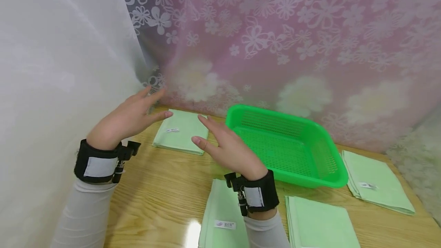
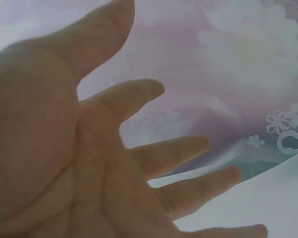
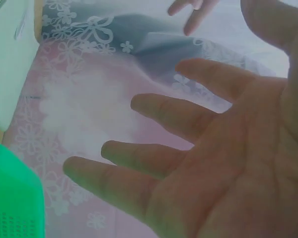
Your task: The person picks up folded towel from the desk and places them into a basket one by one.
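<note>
My left hand [image 1: 125,118] is raised at the left over the table, fingers spread and nothing in it; its palm fills much of the left wrist view. In the head view my right hand [image 1: 234,150] is held up in front of the basket's left end, thumb and fingers apart, also holding nothing. Between and beyond the two hands lies a folded pale green cloth [image 1: 184,133] with a small white label. A second folded cloth [image 1: 220,206] lies below my right wrist, partly hidden by the forearm. The green plastic basket [image 1: 275,175] stands just right of my right hand.
Another folded green cloth [image 1: 320,221] lies in front of the basket, and one more cloth [image 1: 379,183] sits at its right. The wooden table [image 1: 155,186] meets a pink floral curtain [image 1: 213,49] behind and a white sheet [image 1: 62,60] at the left.
</note>
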`<state>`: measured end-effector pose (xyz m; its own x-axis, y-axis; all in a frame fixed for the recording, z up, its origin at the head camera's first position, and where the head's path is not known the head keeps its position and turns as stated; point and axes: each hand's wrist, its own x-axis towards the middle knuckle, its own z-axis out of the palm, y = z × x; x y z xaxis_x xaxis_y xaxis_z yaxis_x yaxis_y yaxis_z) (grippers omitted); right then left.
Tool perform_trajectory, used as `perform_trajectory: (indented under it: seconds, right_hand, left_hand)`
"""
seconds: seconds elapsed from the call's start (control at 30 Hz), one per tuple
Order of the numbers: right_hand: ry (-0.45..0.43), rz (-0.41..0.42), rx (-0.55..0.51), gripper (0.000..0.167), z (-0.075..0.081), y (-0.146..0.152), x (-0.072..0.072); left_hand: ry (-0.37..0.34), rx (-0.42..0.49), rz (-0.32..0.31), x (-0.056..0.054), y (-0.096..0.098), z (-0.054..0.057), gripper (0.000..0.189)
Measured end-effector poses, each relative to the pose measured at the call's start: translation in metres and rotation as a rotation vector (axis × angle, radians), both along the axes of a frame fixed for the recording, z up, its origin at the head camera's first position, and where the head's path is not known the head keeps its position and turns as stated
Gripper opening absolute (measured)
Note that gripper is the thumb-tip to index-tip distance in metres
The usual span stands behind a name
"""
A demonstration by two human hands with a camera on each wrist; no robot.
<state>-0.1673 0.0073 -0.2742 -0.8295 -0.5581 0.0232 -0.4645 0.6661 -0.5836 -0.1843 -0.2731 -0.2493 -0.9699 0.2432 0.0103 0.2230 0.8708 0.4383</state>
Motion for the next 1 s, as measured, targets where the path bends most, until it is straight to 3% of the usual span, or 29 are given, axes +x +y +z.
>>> perform_trajectory:
  seconds: [0.23, 0.37, 0.67, 0.77, 1.0]
  right_hand:
    - [0.058, -0.042, -0.063, 0.070, 0.005, 0.000, -0.023]
    - [0.061, -0.068, -0.079, 0.071, 0.006, -0.003, -0.028]
    - [0.130, -0.060, -0.091, 0.067, -0.009, -0.027, -0.030]
    - [0.124, -0.059, -0.089, 0.064, -0.020, -0.036, -0.040]
    - [0.046, -0.076, -0.004, 0.060, -0.060, -0.054, -0.064]
  left_hand:
    - [0.015, 0.008, 0.041, -0.011, -0.004, -0.001, 0.083]
    - [-0.013, 0.030, 0.059, -0.013, -0.006, -0.004, 0.084]
    - [0.007, 0.072, 0.005, -0.030, 0.003, -0.017, 0.077]
    - [0.009, 0.073, -0.004, -0.041, 0.005, -0.028, 0.075]
    - [-0.068, 0.021, 0.007, -0.071, -0.003, -0.073, 0.076]
